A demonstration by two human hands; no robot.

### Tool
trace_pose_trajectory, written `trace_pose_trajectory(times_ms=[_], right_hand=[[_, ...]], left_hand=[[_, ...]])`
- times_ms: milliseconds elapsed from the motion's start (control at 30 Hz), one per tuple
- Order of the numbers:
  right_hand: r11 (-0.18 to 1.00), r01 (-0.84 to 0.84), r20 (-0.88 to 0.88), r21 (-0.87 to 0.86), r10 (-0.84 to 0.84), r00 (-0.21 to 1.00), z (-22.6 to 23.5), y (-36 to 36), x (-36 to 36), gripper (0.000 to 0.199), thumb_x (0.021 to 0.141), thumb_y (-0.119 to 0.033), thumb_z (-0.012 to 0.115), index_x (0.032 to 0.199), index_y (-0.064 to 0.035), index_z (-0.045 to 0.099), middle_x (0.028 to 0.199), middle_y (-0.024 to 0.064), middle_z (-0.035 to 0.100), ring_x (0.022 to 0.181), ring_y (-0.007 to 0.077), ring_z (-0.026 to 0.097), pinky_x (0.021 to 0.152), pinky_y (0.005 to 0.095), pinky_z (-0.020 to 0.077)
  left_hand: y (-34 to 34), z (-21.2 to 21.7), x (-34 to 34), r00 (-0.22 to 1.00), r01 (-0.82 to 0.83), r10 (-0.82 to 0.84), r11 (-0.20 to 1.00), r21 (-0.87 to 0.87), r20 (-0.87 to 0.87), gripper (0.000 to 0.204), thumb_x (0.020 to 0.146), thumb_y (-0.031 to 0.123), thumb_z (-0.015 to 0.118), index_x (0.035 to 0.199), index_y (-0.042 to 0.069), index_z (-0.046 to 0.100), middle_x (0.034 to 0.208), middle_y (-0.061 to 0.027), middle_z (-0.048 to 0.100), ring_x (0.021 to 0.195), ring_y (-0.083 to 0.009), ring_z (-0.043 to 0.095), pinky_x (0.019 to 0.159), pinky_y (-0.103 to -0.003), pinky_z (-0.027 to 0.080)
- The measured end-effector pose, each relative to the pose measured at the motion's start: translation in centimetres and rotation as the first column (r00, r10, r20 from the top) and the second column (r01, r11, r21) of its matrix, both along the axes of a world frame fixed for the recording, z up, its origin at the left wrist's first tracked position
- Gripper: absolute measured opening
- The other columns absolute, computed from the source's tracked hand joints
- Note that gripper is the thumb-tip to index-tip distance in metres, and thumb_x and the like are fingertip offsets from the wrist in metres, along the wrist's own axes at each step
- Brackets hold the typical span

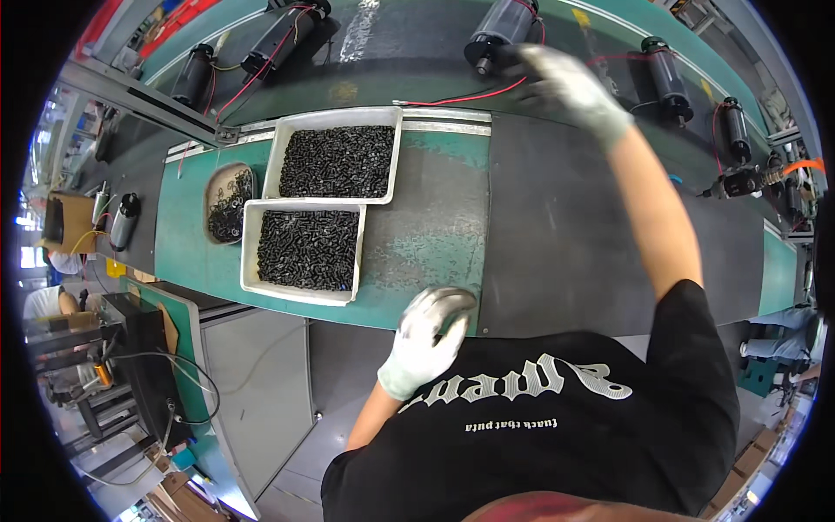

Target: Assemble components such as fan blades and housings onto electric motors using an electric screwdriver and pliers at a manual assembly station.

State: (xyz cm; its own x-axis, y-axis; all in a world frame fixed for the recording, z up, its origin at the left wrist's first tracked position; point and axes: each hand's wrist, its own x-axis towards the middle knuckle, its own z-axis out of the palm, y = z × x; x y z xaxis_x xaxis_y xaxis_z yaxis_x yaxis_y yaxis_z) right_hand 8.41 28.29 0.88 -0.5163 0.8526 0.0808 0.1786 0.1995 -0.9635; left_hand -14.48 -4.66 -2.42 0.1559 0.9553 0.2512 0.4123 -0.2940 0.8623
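Note:
My right hand (574, 87), in a white glove, reaches over the dark conveyor belt, its fingers smeared by motion. Closest to it is a grey and black cylindrical motor (504, 33) with a shaft end and a red wire; whether the fingers touch it I cannot tell. At the front edge of the green worktop, my gloved left hand (424, 337) has its fingers curled in. What it holds, if anything, is hidden. To its left, two white trays (393, 165) (250, 261) are filled with small black cylindrical pieces.
An oval tub (213, 196) of black rings stands beside the trays. More motors (283, 39) (668, 83) with trailing wires lie along the belt. A power screwdriver (739, 183) with an orange hose is at right. A metal frame bar (148, 100) crosses at left.

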Motion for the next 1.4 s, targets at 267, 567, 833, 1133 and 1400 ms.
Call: trace_pose_trajectory(times_ms=[267,567,833,1133,1400], right_hand=[[0.858,0.236,-0.083,-0.457,-0.305,0.949,-7.0,3.3,-6.3,0.027,0.097,-0.036,0.054,0.103,-0.0106,0.063,0.083,0.0026,0.063,0.071,0.0181,0.058,0.061,0.0335,0.0451],[0.981,-0.039,0.581,0.188,-0.080,0.810,9.7,-9.5,3.4,0.037,0.092,-0.032,0.052,0.073,-0.0001,0.049,0.065,-0.0043,0.044,0.065,0.0071,0.039,0.057,0.0289,0.0334],[0.982,0.184,0.479,-0.049,-0.138,0.867,3.0,-20.7,3.2,0.030,0.093,-0.015,0.055,0.071,0.0005,0.042,0.066,-0.0035,0.036,0.065,0.0053,0.033,0.054,0.0274,0.0294],[0.949,0.035,0.352,-0.312,0.082,0.932,0.9,-22.9,10.0,0.037,0.091,-0.017,0.055,0.123,0.0000,0.061,0.086,0.0045,0.060,0.060,0.0050,0.046,0.056,0.0223,0.0371],[0.187,0.785,-0.106,0.591,-0.946,0.305,0.0,-18.3,25.6,0.039,0.095,-0.023,0.059,0.123,0.0051,0.057,0.115,0.0125,0.065,0.095,0.0171,0.061,0.088,0.0310,0.0479]], left_hand=[[1.6,2.4,3.5,0.899,0.434,-0.431,0.901,0.019,-0.071,0.022,0.084,0.014,0.067,0.103,0.003,0.062,0.104,-0.0151,0.064,0.100,-0.0338,0.060,0.090,-0.041,0.048],[7.2,1.5,6.4,0.844,-0.140,0.377,0.842,0.521,-0.382,0.042,0.080,0.029,0.071,0.109,0.001,0.059,0.115,-0.0207,0.054,0.099,-0.0373,0.057,0.082,-0.051,0.047],[6.8,1.5,10.2,0.658,0.738,-0.753,0.641,-0.212,0.015,0.036,0.085,0.040,0.059,0.090,0.005,0.066,0.085,-0.0141,0.061,0.086,-0.0331,0.063,0.076,-0.047,0.052],[17.2,2.6,-12.5,0.450,-0.404,0.429,0.880,0.250,-0.784,0.030,0.087,0.025,0.063,0.110,0.006,0.066,0.105,-0.0200,0.067,0.098,-0.0374,0.065,0.084,-0.044,0.052],[19.6,0.4,-16.7,0.251,-0.201,0.321,0.940,0.275,-0.913,0.036,0.085,0.025,0.062,0.115,0.005,0.059,0.105,-0.0213,0.065,0.095,-0.0385,0.064,0.083,-0.046,0.052]])
